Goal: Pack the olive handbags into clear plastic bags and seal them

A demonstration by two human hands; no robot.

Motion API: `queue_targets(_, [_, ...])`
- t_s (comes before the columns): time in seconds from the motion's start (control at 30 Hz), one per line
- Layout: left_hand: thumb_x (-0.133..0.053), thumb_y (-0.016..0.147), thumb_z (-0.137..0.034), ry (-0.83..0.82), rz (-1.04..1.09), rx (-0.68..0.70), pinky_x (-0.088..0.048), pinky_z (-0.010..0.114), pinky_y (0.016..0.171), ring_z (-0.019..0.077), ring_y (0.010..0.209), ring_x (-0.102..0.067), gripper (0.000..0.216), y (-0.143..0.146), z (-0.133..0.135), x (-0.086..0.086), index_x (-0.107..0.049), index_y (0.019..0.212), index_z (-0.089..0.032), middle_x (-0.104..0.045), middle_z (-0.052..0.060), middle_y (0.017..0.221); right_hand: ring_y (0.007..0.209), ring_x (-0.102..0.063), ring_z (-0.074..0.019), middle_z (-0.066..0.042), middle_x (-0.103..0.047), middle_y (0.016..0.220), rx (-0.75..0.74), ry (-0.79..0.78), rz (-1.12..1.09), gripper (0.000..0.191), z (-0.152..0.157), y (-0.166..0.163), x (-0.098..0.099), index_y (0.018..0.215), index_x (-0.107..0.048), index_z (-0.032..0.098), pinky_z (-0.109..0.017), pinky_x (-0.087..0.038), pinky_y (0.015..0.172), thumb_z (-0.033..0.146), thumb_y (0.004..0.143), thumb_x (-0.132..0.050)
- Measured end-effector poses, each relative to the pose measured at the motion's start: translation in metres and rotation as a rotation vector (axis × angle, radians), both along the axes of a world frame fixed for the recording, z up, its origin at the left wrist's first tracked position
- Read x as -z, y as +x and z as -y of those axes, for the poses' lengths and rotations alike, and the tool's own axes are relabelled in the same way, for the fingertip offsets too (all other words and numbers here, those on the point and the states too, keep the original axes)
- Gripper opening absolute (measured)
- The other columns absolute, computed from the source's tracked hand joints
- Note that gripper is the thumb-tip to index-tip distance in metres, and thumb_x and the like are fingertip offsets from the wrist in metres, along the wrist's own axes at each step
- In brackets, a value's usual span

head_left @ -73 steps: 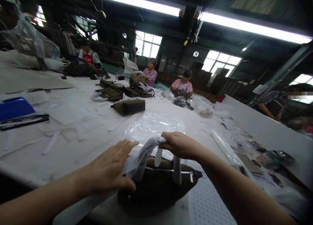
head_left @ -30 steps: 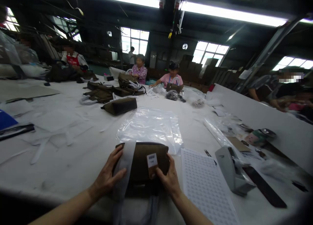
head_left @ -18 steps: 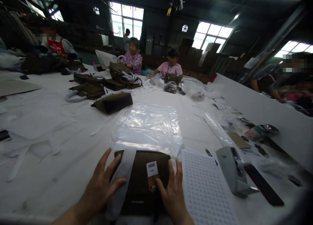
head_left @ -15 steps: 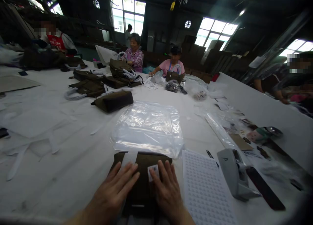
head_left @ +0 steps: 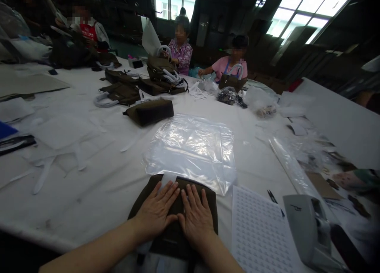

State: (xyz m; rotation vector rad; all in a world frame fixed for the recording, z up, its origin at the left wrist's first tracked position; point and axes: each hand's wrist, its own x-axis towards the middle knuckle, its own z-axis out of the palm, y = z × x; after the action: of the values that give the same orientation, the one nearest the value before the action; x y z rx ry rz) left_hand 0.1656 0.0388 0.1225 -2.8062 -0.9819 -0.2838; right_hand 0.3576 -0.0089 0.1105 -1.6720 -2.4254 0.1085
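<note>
A dark olive bag lies flat at the near edge of the white table. My left hand rests on its left half, fingers stretched out, partly over a white strip at the bag's top. Flat on the right half lies my right hand, fingers extended, its thumb close to the left thumb. The small white tag seen earlier is hidden, perhaps beneath my right hand. Just beyond the bag, a stack of clear plastic bags touches or nearly touches its top edge.
Right of the bag lie a printed sheet, thread snips and a grey tape dispenser. Several olive bags are piled farther back. Co-workers sit across the table. White scraps lie at left.
My hands have moved closer together and now lie flat over the bag's middle. My right hand has covered the spot where the white tag showed. The view has shifted, with the dispenser farther right.
</note>
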Motion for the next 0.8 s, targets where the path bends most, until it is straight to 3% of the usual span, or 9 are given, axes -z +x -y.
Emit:
queue_targets(0.13, [-0.037,0.085,-0.059,-0.006,0.020,0.015,-0.001,0.047,0.110,0.0276,0.136,-0.021,0.066,0.002,0.001,0.000,-0.023,0.142,-0.028,-0.032,0.006,0.146,0.139,-0.005,-0.0237,-0.007,-0.010,0.150,0.017,-0.030,-0.037,0.065,0.000,0.001,-0.005,0.142,-0.022,0.015,-0.047,0.008,0.111,0.051,0.090,-0.038])
queue_targets(0.23, [-0.040,0.086,-0.056,0.001,0.029,0.029,-0.001,0.046,0.110,0.0274,0.136,-0.021,0.065,0.001,0.001,0.000,-0.024,0.142,-0.027,-0.033,0.006,0.146,0.139,-0.003,-0.0233,-0.007,-0.010,0.150,0.020,-0.039,-0.054,0.061,0.001,0.002,-0.011,0.142,-0.022,0.014,-0.047,0.010,0.111,0.045,0.092,-0.037])
queue_targets(0.37, [-0.044,0.085,-0.053,0.041,0.060,0.049,-0.001,0.046,0.111,0.0284,0.136,-0.020,0.065,-0.001,0.001,0.003,-0.028,0.141,-0.024,-0.032,0.006,0.146,0.138,-0.004,-0.0262,-0.001,-0.011,0.150,0.090,-0.016,-0.090,0.058,0.004,0.002,-0.010,0.142,-0.019,0.022,-0.053,0.010,0.109,0.043,0.092,-0.038])
queue_targets(0.5, [-0.047,0.084,-0.051,0.021,0.090,0.072,-0.002,0.047,0.112,0.0285,0.136,-0.021,0.066,-0.002,0.001,0.002,-0.027,0.141,-0.024,-0.033,0.006,0.146,0.138,-0.007,-0.0299,-0.001,-0.017,0.149,0.156,-0.004,-0.136,0.060,0.009,0.000,-0.012,0.143,-0.019,0.026,-0.060,0.000,0.109,0.045,0.090,-0.041])
queue_targets(0.63, [-0.043,0.087,-0.046,-0.172,0.204,0.135,-0.019,0.041,0.112,0.0241,0.135,-0.025,0.061,-0.018,0.002,-0.017,-0.026,0.141,-0.025,-0.031,0.004,0.146,0.137,-0.007,-0.0355,-0.006,-0.015,0.151,0.129,0.131,-0.215,0.068,0.009,0.019,-0.027,0.143,-0.019,0.024,-0.064,-0.014,0.106,0.044,0.086,-0.049])
queue_targets(0.7, [-0.040,0.090,-0.042,-0.282,0.392,0.065,-0.027,0.035,0.110,0.0209,0.134,-0.029,0.053,-0.032,-0.009,-0.029,-0.031,0.139,-0.026,-0.032,0.002,0.146,0.137,-0.008,-0.0330,-0.009,-0.015,0.150,0.183,0.258,-0.308,0.063,-0.002,0.043,-0.033,0.143,-0.019,0.021,-0.059,-0.020,0.107,0.034,0.088,-0.046])
queue_targets(0.8, [-0.040,0.089,-0.041,-0.405,0.738,-0.257,-0.032,0.032,0.107,0.0189,0.126,-0.042,0.043,-0.048,-0.051,-0.043,-0.046,0.129,-0.026,-0.047,0.000,0.136,0.138,-0.011,-0.0241,-0.009,-0.021,0.149,0.220,0.327,-0.400,0.059,-0.037,0.081,-0.031,0.142,-0.023,0.017,-0.047,-0.025,0.109,0.011,0.084,-0.036])
